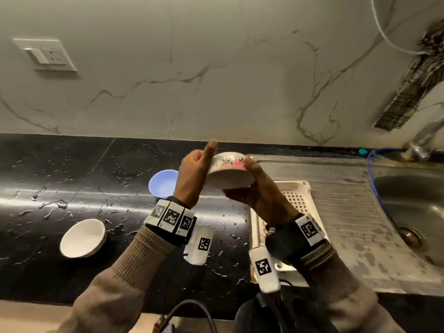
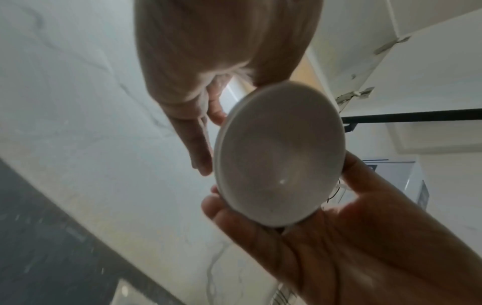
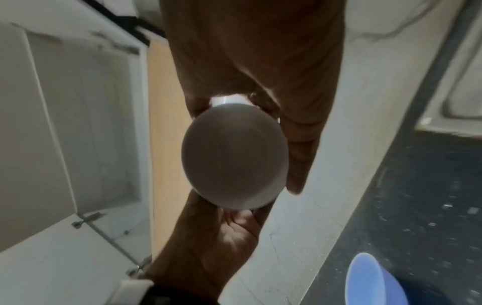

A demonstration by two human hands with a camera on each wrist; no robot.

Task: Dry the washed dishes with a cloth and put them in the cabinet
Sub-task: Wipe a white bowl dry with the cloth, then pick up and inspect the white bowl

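Both hands hold a white bowl with a red flower pattern (image 1: 230,174) in the air above the wet black counter, tilted on its side. My left hand (image 1: 192,174) grips its left side, thumb pointing up. My right hand (image 1: 257,191) cups it from below, thumb on the outer wall. The left wrist view shows the bowl's bare white inside (image 2: 279,154) between the left hand (image 2: 208,51) and the right hand (image 2: 339,247). No cloth shows in either hand. A checked cloth (image 1: 408,87) hangs at the far right above the tap. An open white cabinet (image 3: 78,123) is overhead.
A blue bowl (image 1: 163,182) and a white bowl (image 1: 83,237) sit on the counter to the left. A white perforated drain tray (image 1: 298,195) lies on the steel drainboard under my right hand. The sink (image 1: 408,200) and tap (image 1: 418,145) are at the right.
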